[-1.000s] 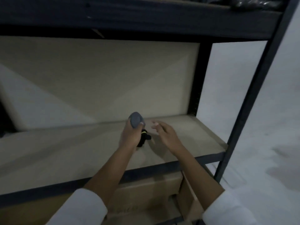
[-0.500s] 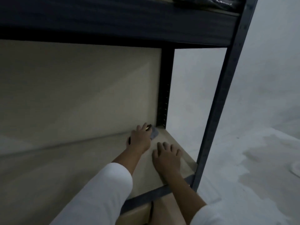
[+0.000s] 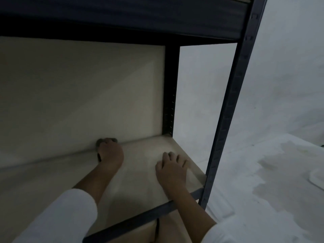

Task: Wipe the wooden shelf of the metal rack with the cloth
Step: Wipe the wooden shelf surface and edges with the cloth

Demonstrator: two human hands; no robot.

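Observation:
The pale wooden shelf (image 3: 143,183) of the dark metal rack (image 3: 228,111) fills the lower middle. My left hand (image 3: 110,155) reaches to the shelf's back edge and grips a small grey cloth (image 3: 101,141), pressing it down where the shelf meets the beige back panel (image 3: 78,93). Only the cloth's top shows above my fingers. My right hand (image 3: 171,168) rests flat on the shelf near its right end, fingers spread and holding nothing.
A dark upper shelf beam (image 3: 122,16) hangs low overhead. The rear post (image 3: 171,93) stands at the shelf's back right corner. A cardboard box (image 3: 140,232) sits under the shelf. The grey floor to the right has a damp patch (image 3: 280,172).
My left hand has slid the cloth leftwards along the shelf's back edge, away from the rear corner. My right hand stays flat on the shelf, and the view has closed in.

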